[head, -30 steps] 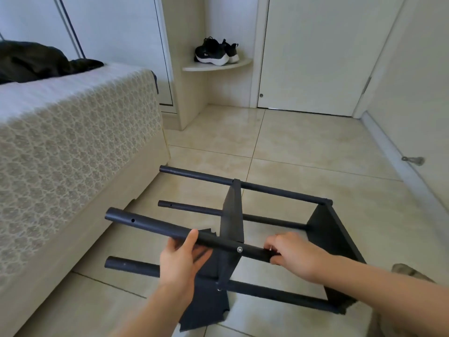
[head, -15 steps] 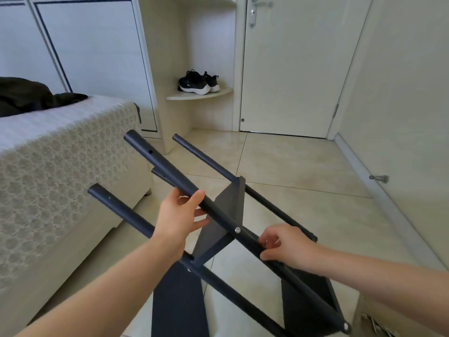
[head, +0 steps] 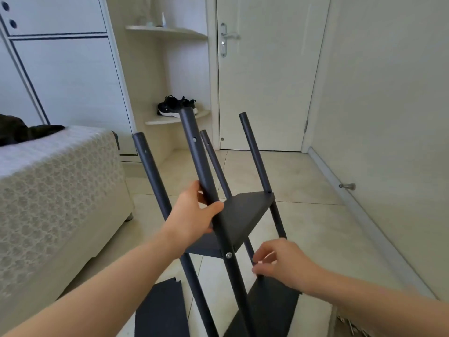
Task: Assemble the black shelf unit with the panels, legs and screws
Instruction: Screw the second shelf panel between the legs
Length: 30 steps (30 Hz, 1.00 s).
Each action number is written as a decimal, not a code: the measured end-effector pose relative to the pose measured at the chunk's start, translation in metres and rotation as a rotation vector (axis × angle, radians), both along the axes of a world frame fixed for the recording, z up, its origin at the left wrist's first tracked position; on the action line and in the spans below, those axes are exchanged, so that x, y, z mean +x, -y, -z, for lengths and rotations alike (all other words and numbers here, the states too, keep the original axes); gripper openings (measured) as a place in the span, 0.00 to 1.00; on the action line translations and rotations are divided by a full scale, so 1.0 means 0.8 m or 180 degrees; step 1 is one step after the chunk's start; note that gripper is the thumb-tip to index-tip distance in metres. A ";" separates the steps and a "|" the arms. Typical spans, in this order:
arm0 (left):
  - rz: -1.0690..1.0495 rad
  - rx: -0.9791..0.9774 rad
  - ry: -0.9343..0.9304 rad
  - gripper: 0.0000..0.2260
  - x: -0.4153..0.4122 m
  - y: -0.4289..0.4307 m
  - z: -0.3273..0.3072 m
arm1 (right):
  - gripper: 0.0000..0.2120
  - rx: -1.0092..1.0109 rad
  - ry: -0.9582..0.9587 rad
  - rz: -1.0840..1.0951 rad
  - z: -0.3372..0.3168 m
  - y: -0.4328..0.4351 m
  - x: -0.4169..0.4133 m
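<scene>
The left hand (head: pixel 194 216) grasps one leg (head: pixel 194 147) of the tilted shelf unit (head: pixel 245 212), the right hand's (head: pixel 284 263) grip is unclear, so it could twist and topple.

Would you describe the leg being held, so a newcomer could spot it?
Find the black shelf unit tilted beside the bed. The leg is the nearest of its four, gripped by the left hand. Only it shows a silver screw.

lower panel (head: pixel 274 310) cut off below, corner-shelf items (head: pixel 155 19) blurred
</scene>
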<state>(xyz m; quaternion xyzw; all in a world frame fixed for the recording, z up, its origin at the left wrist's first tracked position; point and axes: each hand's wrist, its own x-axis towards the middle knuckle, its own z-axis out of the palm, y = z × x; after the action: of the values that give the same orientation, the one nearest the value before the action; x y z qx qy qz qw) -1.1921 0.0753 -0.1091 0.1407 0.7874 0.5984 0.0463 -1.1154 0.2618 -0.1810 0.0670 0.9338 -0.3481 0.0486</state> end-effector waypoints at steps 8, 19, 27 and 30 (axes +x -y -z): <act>0.0720 -0.0556 -0.0222 0.13 0.037 0.044 0.007 | 0.08 -0.0223 -0.0404 0.1228 -0.012 -0.114 0.015; 0.1053 -0.0973 -0.0393 0.11 0.056 0.065 0.017 | 0.23 -0.1285 -0.0539 0.2010 -0.026 -0.152 0.008; 0.0619 -0.1056 -0.0560 0.14 0.050 0.058 0.024 | 0.16 -0.1088 -0.0554 0.1890 -0.033 -0.148 0.028; 0.0347 -0.0944 -0.0563 0.16 0.040 0.053 0.031 | 0.16 -0.0975 -0.0636 0.1767 -0.034 -0.144 0.031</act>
<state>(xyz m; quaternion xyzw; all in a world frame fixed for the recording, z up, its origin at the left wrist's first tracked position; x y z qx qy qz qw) -1.1599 0.0327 -0.1342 0.2268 0.8592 0.4576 0.0294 -1.0907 0.3767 -0.1535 0.2763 0.8168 -0.4893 -0.1304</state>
